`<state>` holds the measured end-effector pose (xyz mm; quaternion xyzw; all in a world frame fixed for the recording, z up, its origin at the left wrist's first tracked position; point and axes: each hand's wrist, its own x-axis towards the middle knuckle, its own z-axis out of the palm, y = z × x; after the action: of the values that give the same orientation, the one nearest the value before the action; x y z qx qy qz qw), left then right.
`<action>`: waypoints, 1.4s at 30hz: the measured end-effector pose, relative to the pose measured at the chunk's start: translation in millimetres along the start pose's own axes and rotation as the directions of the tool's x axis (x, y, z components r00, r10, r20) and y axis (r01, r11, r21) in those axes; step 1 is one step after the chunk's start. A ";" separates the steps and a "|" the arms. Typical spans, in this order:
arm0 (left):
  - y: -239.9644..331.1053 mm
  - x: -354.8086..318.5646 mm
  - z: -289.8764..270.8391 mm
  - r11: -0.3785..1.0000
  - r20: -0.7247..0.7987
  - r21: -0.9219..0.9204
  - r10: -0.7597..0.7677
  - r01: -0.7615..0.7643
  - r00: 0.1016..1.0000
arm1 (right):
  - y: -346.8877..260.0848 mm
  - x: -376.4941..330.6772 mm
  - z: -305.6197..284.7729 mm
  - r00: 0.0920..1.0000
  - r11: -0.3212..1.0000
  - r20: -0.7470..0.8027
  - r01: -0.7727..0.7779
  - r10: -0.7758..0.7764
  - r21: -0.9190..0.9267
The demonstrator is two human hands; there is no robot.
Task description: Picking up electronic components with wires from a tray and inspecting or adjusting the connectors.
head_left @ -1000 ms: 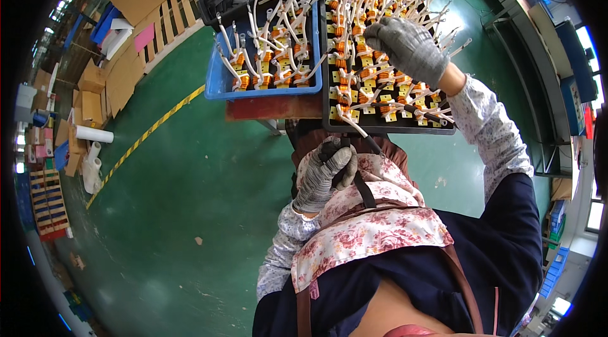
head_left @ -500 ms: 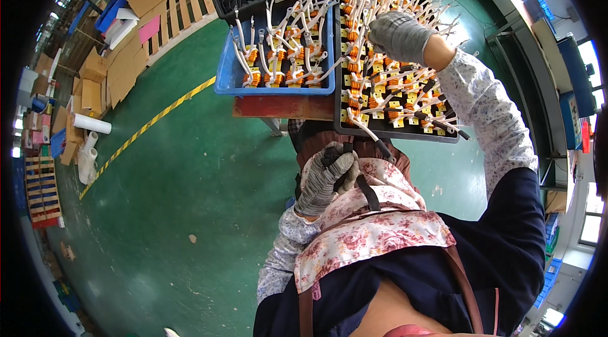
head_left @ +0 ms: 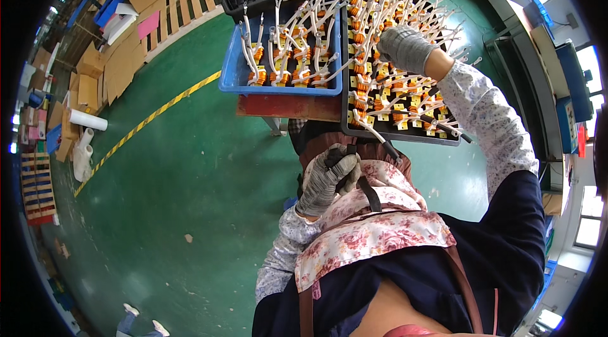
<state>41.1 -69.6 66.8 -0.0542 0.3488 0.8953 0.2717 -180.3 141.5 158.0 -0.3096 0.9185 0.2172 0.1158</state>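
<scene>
My left hand, in a grey glove, is held in front of the floral apron. Its fingers are closed round short black sleeves. My right hand, also gloved, reaches over a black tray with its fingers curled among white leads. What its fingertips hold is hidden. The tray is packed with orange-wound coils whose white leads end in metal lugs. Some leads near the tray's front carry black sleeves. A white lead with a black sleeve hangs over the front edge.
A blue bin of similar coils stands left of the tray on a reddish-brown board. Behind it, a black bin holds many black sleeves. Dark shelving runs along the right. Another person's legs show at the lower left.
My right hand has shifted slightly right and down over the tray. My left hand stays closed in front of the apron. Another person's legs and shoes have come into view at the lower left.
</scene>
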 end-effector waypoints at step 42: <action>-20.3 7.9 20.7 0.998 -0.025 0.010 0.068 -0.068 0.997 | -11.6 -13.5 41.7 0.849 0.594 -0.349 0.052 0.396 0.802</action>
<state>47.0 -40.2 68.0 -0.0523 0.3578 0.9017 0.2370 -159.4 159.8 122.2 -0.1772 0.9418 -0.2848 -0.0215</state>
